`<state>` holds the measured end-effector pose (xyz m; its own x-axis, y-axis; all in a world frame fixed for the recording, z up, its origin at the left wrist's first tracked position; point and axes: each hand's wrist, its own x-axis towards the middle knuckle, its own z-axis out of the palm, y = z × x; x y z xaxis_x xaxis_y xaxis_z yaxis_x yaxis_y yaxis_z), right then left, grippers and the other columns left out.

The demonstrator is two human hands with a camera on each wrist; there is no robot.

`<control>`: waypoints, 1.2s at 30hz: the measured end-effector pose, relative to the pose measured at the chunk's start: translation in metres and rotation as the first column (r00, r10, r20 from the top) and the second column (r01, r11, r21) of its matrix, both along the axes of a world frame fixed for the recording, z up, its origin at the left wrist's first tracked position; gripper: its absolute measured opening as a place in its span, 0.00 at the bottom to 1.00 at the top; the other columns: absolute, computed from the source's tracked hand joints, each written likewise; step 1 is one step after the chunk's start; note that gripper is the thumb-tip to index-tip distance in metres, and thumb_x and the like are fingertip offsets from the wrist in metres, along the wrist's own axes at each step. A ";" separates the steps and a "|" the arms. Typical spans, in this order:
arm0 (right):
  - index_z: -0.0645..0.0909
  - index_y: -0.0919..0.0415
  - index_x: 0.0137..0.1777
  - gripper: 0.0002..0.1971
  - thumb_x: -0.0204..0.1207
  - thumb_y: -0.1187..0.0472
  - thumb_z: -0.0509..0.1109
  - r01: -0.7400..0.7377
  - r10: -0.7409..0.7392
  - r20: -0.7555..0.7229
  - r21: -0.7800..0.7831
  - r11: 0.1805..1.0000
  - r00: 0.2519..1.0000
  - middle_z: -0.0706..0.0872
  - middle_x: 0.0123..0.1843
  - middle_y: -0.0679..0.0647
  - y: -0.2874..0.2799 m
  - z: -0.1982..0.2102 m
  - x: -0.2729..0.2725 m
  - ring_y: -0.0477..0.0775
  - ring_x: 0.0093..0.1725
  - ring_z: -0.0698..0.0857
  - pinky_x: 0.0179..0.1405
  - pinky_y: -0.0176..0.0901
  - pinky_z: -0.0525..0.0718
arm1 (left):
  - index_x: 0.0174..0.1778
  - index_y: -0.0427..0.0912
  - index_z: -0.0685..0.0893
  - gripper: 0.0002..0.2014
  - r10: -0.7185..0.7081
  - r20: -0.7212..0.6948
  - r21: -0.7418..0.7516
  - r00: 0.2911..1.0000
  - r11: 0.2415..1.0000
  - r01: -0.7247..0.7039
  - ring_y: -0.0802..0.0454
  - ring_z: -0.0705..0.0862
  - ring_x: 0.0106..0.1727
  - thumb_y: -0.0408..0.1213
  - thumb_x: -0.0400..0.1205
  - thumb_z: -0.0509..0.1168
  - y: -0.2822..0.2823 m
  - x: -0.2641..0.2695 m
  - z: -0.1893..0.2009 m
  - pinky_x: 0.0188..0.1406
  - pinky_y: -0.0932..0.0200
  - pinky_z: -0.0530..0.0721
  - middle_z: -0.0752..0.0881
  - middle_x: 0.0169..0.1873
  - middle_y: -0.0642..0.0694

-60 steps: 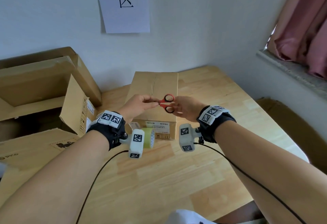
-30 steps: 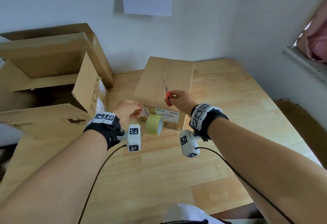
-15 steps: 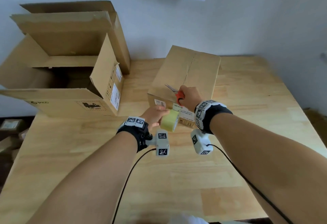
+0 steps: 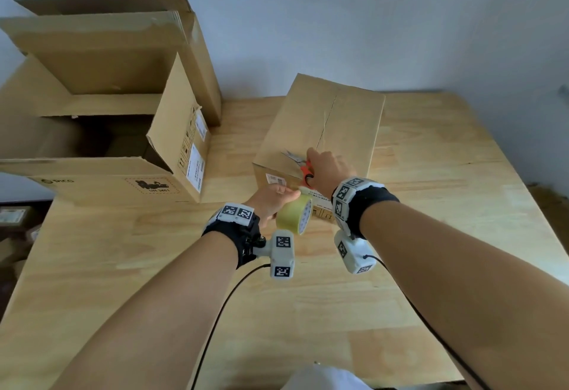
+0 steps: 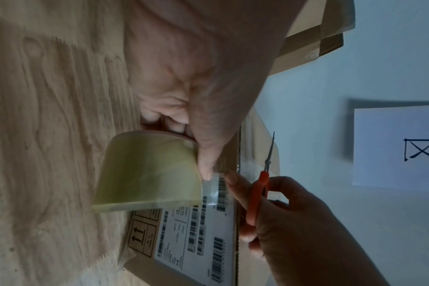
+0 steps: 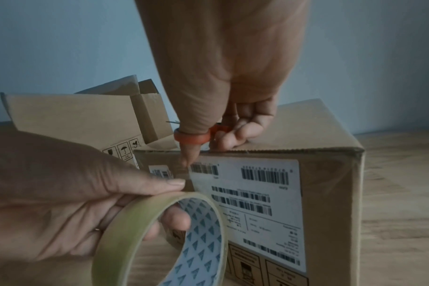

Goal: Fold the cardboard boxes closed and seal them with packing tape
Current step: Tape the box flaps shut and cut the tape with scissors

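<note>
A closed brown cardboard box (image 4: 323, 124) stands mid-table, its labelled front facing me. My left hand (image 4: 284, 198) grips a yellowish tape roll (image 4: 295, 215) just in front of that face, fingers through the core (image 6: 174, 218). A short clear strip of tape runs from the roll (image 5: 147, 170) up to the box front. My right hand (image 4: 311, 168) holds red-handled scissors (image 4: 303, 168) at the box's near top edge. Its thumb sits in a handle loop (image 6: 192, 138) and presses the strip's end against the box (image 6: 331, 174). The blades (image 5: 269, 152) lie over the lid.
A large open cardboard box (image 4: 101, 143) with raised flaps stands at the left of the wooden table (image 4: 308, 312), close to the small box. A white wall runs behind both. The table's right edge is near the wall corner.
Two seconds ago both hands held the scissors above the box. Since then the left hand has brought the tape roll up to the box front and the right hand has lowered onto its near top edge.
</note>
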<state>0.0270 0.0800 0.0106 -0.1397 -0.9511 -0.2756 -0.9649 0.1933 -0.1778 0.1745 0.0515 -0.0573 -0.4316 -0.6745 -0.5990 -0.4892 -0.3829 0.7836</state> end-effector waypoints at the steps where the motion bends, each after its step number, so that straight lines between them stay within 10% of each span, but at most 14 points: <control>1: 0.69 0.61 0.59 0.12 0.81 0.56 0.63 0.002 -0.002 0.000 -0.004 1.000 1.000 0.80 0.43 0.57 0.000 0.000 0.000 0.58 0.40 0.80 0.34 0.47 0.80 | 0.45 0.44 0.85 0.11 -0.020 0.026 -0.031 0.999 0.999 0.021 0.44 0.84 0.57 0.49 0.79 0.69 -0.001 0.000 0.000 0.67 0.42 0.77 0.87 0.50 0.45; 8: 0.69 0.62 0.59 0.12 0.82 0.56 0.61 0.019 -0.019 -0.005 -0.021 1.000 1.000 0.77 0.41 0.56 0.003 -0.002 0.003 0.58 0.39 0.79 0.34 0.46 0.77 | 0.66 0.44 0.82 0.21 -0.162 0.125 -0.083 0.979 0.981 0.173 0.49 0.79 0.66 0.51 0.81 0.65 0.000 0.002 0.007 0.67 0.50 0.76 0.82 0.65 0.49; 16: 0.69 0.61 0.59 0.12 0.82 0.55 0.62 0.034 -0.034 0.004 -0.029 0.999 0.999 0.78 0.42 0.56 0.003 -0.003 0.003 0.59 0.41 0.82 0.35 0.47 0.79 | 0.51 0.54 0.88 0.13 -0.142 0.063 0.000 0.988 0.990 0.143 0.51 0.79 0.66 0.54 0.73 0.73 0.001 0.008 -0.002 0.73 0.46 0.72 0.85 0.61 0.53; 20: 0.69 0.61 0.58 0.12 0.82 0.54 0.63 0.037 -0.037 0.021 -0.037 0.999 0.999 0.80 0.46 0.58 0.003 -0.005 0.002 0.59 0.41 0.82 0.38 0.48 0.82 | 0.50 0.47 0.89 0.26 -0.055 0.008 0.028 0.998 0.998 0.055 0.43 0.88 0.52 0.62 0.64 0.75 0.004 0.009 -0.015 0.61 0.41 0.83 0.91 0.48 0.46; 24: 0.69 0.61 0.58 0.12 0.82 0.53 0.62 0.045 -0.044 0.026 -0.036 0.998 0.999 0.81 0.46 0.58 0.003 -0.008 0.002 0.58 0.40 0.81 0.37 0.48 0.82 | 0.51 0.39 0.88 0.22 -0.040 -0.014 0.036 0.999 0.999 0.041 0.42 0.85 0.38 0.55 0.76 0.70 0.012 0.008 -0.009 0.39 0.52 0.82 0.88 0.42 0.38; 28: 0.69 0.61 0.57 0.13 0.82 0.52 0.63 0.063 -0.060 0.052 -0.046 0.997 0.997 0.77 0.44 0.57 0.003 -0.009 0.002 0.58 0.40 0.80 0.37 0.48 0.80 | 0.53 0.46 0.86 0.20 0.001 -0.111 0.158 0.994 0.987 0.017 0.38 0.87 0.56 0.57 0.75 0.71 0.019 0.011 -0.009 0.59 0.44 0.85 0.88 0.55 0.38; 31: 0.69 0.61 0.57 0.11 0.81 0.56 0.63 0.074 -0.072 0.040 -0.043 0.996 0.997 0.76 0.43 0.57 0.003 -0.010 0.002 0.61 0.42 0.82 0.37 0.48 0.79 | 0.59 0.45 0.80 0.09 0.036 -0.167 0.193 0.985 0.981 -0.004 0.58 0.82 0.50 0.42 0.84 0.64 0.023 0.014 -0.011 0.42 0.62 0.83 0.84 0.53 0.51; 36: 0.70 0.62 0.57 0.11 0.81 0.56 0.62 0.082 -0.079 0.046 -0.055 0.995 0.996 0.77 0.44 0.58 0.001 -0.009 0.003 0.59 0.38 0.78 0.36 0.47 0.77 | 0.51 0.41 0.84 0.04 0.119 -0.199 0.168 0.973 0.982 -0.086 0.52 0.85 0.43 0.35 0.83 0.65 0.023 0.010 -0.009 0.35 0.61 0.85 0.86 0.45 0.45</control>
<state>0.0295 0.0815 0.0014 -0.2053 -0.9516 -0.2287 -0.9376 0.2583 -0.2329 0.1847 0.0741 -0.0659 -0.4908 -0.6262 -0.6058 -0.2746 -0.5487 0.7896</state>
